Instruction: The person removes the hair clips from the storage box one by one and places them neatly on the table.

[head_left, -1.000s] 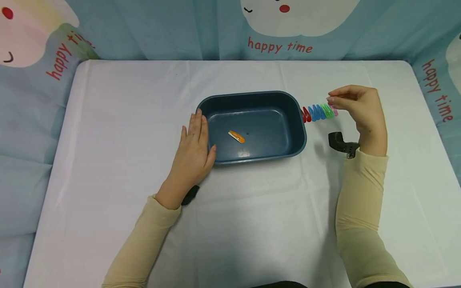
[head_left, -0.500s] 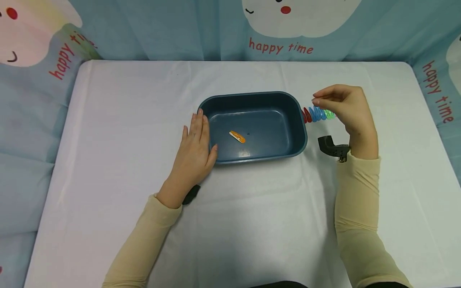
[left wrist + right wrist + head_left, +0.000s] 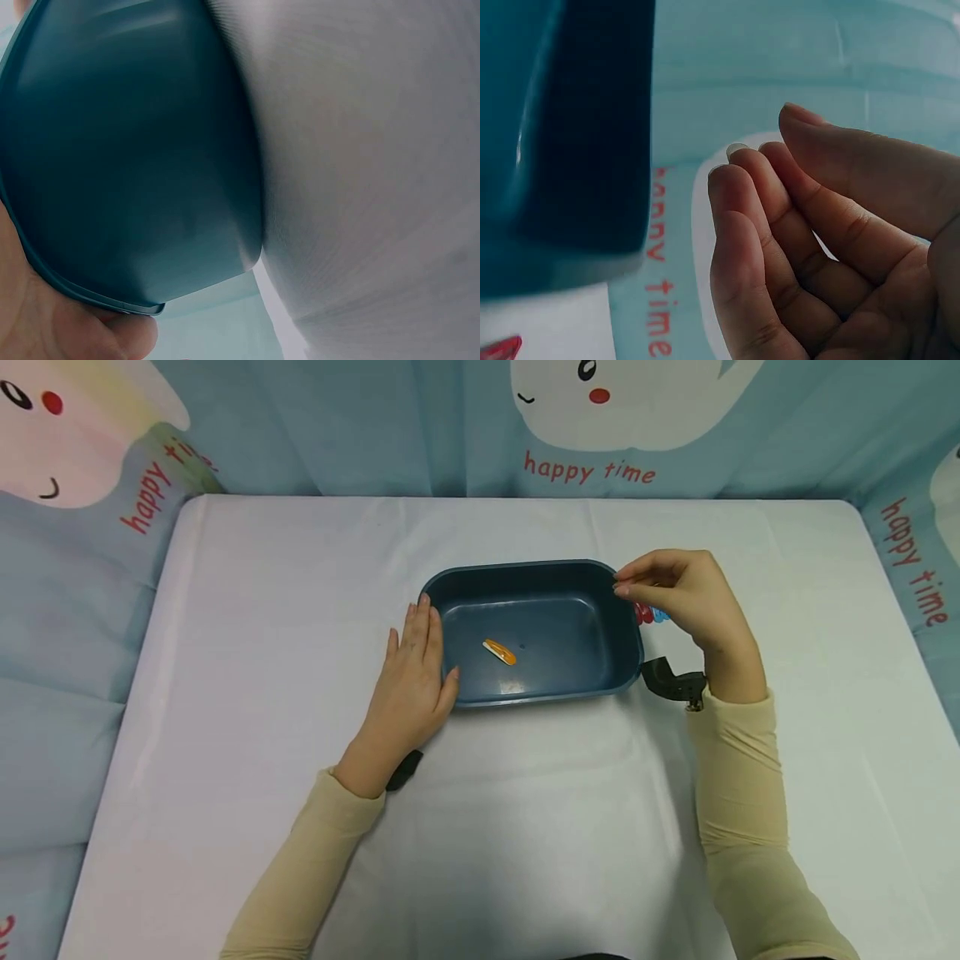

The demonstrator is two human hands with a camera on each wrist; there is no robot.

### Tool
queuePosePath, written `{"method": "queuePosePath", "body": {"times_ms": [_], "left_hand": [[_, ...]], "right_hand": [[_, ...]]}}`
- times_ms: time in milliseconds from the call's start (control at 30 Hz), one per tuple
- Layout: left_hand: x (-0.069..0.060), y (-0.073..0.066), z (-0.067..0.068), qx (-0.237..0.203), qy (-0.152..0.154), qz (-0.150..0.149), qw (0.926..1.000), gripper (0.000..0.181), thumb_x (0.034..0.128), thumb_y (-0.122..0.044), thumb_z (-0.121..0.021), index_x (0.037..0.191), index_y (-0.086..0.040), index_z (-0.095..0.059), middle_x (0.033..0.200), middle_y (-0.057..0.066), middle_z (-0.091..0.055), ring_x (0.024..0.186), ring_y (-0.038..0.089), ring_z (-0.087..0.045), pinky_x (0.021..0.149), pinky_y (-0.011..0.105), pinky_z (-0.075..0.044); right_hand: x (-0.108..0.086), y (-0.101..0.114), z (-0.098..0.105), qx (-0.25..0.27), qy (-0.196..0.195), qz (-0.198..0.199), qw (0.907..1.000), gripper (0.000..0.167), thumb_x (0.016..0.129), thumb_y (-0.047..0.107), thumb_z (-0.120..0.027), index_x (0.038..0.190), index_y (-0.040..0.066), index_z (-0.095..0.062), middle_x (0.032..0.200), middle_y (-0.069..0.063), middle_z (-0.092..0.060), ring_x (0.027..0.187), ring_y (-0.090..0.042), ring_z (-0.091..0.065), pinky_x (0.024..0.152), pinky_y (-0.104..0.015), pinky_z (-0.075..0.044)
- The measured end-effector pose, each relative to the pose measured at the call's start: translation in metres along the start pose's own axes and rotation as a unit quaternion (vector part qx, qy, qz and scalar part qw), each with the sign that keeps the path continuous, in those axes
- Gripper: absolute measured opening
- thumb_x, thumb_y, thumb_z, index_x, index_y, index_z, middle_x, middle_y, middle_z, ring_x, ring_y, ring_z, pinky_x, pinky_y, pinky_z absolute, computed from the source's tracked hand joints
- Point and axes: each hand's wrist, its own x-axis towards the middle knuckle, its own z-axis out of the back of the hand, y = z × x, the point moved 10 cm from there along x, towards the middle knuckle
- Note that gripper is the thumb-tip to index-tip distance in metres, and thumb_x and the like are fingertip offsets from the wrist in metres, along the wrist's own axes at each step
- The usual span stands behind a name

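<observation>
A dark blue plastic basin (image 3: pixel 555 660) stands on the white-covered table, with one orange snap hair clip (image 3: pixel 499 652) lying inside. My left hand (image 3: pixel 408 693) rests along its left rim, fingers straight; the left wrist view shows the basin's outer wall (image 3: pixel 135 165) beside that hand. At the right rim, my right hand (image 3: pixel 686 597) hovers with its fingers gently bent. The right wrist view shows a gap between thumb (image 3: pixel 870 169) and fingers, and nothing held there. Red hair clips (image 3: pixel 643 613) and a blue hair clip (image 3: pixel 660 616) show beneath the right hand, which hides others.
White cloth (image 3: pixel 525 827) covers the table. A blue curtain (image 3: pixel 360 435) with cartoon prints borders its back and sides. A black wrist camera mount (image 3: pixel 671 683) juts from the right wrist close to the basin's right corner.
My right hand has moved left, from above the pink and green end of the clip row to the basin's right rim. My left hand stays on the left rim. The head view has tilted slightly.
</observation>
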Motion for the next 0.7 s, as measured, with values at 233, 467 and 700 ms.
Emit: {"method": "queuePosePath", "body": {"times_ms": [233, 467, 700], "left_hand": [[0.0, 0.0, 0.0, 0.0, 0.0, -0.002, 1.0, 0.068, 0.0966, -0.023, -0.042, 0.145, 0.014, -0.012, 0.155, 0.024, -0.001, 0.142, 0.037, -0.006, 0.107, 0.059, -0.014], [0.0, -0.001, 0.001, 0.002, 0.002, -0.001, 1.0, 0.068, 0.0967, -0.023, -0.042, 0.145, 0.013, -0.012, 0.155, 0.024, -0.001, 0.142, 0.037, -0.006, 0.107, 0.059, -0.015], [0.0, 0.0, 0.0, 0.002, 0.004, 0.001, 1.0, 0.068, 0.0966, -0.023, -0.042, 0.145, 0.013, -0.012, 0.155, 0.024, -0.001, 0.142, 0.036, -0.005, 0.108, 0.059, -0.014]], "right_hand": [[0.003, 0.015, -0.019, -0.038, 0.03, 0.024, 0.9985, 0.016, 0.084, 0.008, -0.071, 0.097, 0.0, -0.071, 0.081, 0.006, -0.069, 0.066, -0.018, -0.057, 0.047, -0.022, -0.038], [0.008, 0.023, -0.04, -0.061, 0.063, 0.042, 0.9953, 0.018, 0.084, 0.01, -0.071, 0.098, -0.003, -0.07, 0.084, -0.003, -0.069, 0.074, -0.017, -0.062, 0.062, -0.019, -0.045], [0.017, 0.028, -0.065, -0.077, 0.101, 0.06, 0.9901, 0.014, 0.084, 0.004, -0.069, 0.096, -0.004, -0.07, 0.086, -0.008, -0.068, 0.077, -0.018, -0.064, 0.068, -0.02, -0.047]]}}
